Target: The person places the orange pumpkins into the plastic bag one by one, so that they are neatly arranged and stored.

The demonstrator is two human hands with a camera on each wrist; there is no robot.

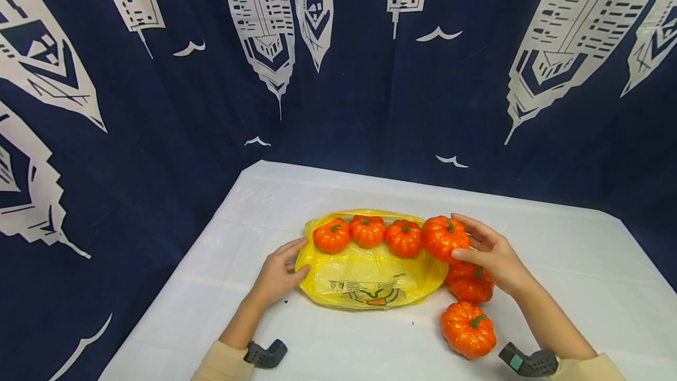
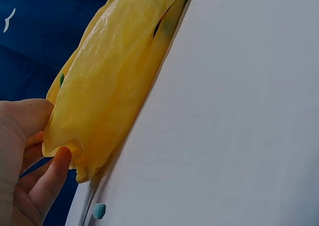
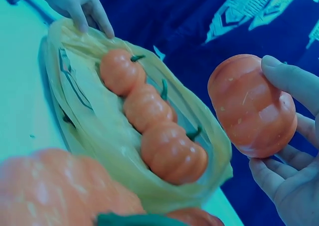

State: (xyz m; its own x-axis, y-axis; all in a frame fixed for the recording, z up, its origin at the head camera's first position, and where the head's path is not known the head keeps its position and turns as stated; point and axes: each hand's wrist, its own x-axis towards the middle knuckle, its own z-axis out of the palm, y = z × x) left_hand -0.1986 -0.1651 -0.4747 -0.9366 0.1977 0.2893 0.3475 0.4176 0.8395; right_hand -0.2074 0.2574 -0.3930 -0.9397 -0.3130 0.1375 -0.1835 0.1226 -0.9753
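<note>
A yellow plastic bag [image 1: 370,269] lies spread with its mouth facing up, three small orange pumpkins [image 1: 331,236] in a row along its far side. At the bag's left rim, my left hand [image 1: 277,272] holds the plastic between thumb and fingers; the left wrist view shows the film folded there. My right hand [image 1: 494,254] grips another orange pumpkin [image 1: 441,237] from its right side, raised at the bag's right end. In the right wrist view this pumpkin [image 3: 251,106] sits between thumb and fingers, apart from the bag.
Two more pumpkins rest on the white table [image 1: 571,287], one pumpkin [image 1: 471,284] beside the bag's right end and another pumpkin [image 1: 468,330] nearer me. Behind the table hangs a dark blue curtain [image 1: 370,122] with white buildings.
</note>
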